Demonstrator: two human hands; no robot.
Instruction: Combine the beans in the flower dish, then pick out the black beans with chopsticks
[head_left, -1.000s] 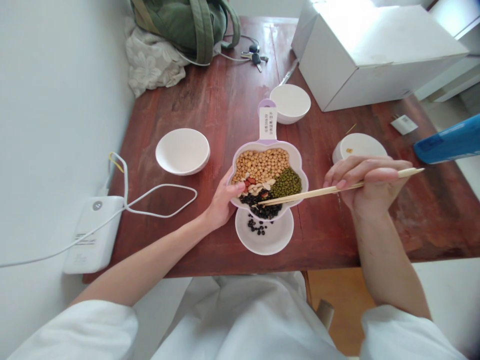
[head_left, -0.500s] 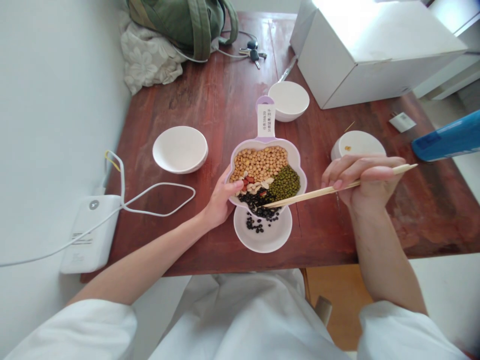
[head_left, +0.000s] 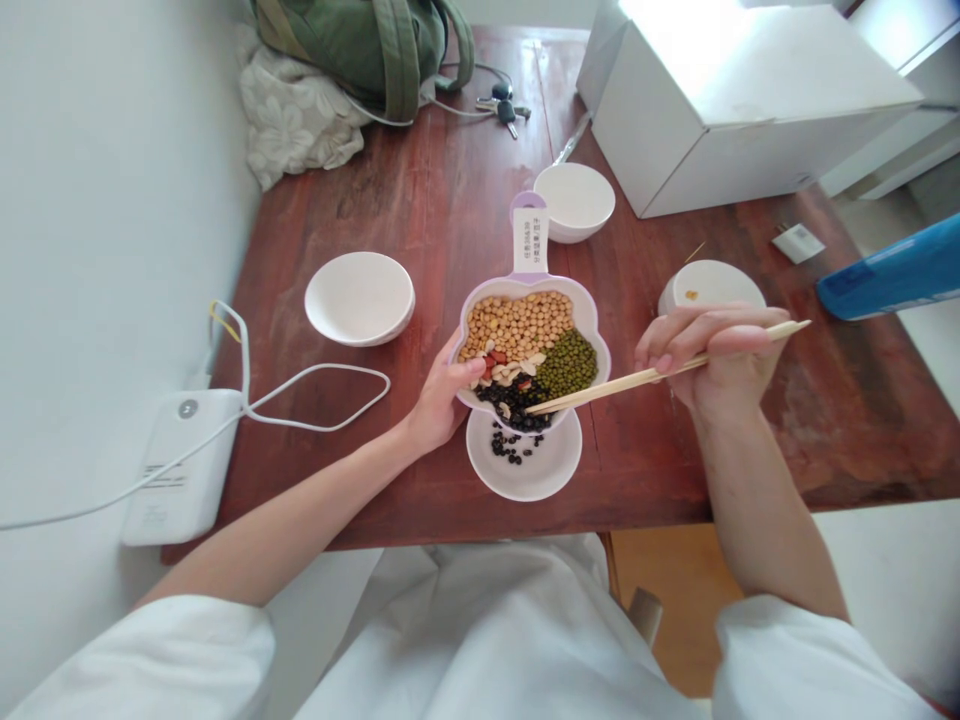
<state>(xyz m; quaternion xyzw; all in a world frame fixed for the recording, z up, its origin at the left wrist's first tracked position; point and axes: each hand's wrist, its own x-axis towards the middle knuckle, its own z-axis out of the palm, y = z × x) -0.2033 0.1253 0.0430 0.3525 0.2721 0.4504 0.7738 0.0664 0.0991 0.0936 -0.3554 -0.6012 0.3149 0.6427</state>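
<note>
My left hand [head_left: 442,395] grips the left side of a flower-shaped bowl [head_left: 604,345] with a purple rim and a labelled handle [head_left: 529,240]. Inside it are soybeans [head_left: 517,322], mung beans [head_left: 568,365], a few pale and red nuts or seeds [head_left: 514,372], and black beans [head_left: 534,412]. Closed round a pair of chopsticks [head_left: 622,384], my right hand [head_left: 712,355] holds their tips among the black beans. Below the bowl's near edge, partly covered by it, a white dish [head_left: 525,482] has several black beans lying in it.
White bowls stand at the left [head_left: 360,300], behind the handle [head_left: 576,202] and by my right hand [head_left: 712,285]. A power bank [head_left: 180,465] with a looped cable is at the left edge. A white box [head_left: 675,120], keys [head_left: 504,105], green bag [head_left: 352,50] and blue object [head_left: 892,270] lie around.
My right hand and the chopsticks have shifted slightly left, with the tips still among the black beans. A pale seed now shows near the tips. My left hand keeps its hold.
</note>
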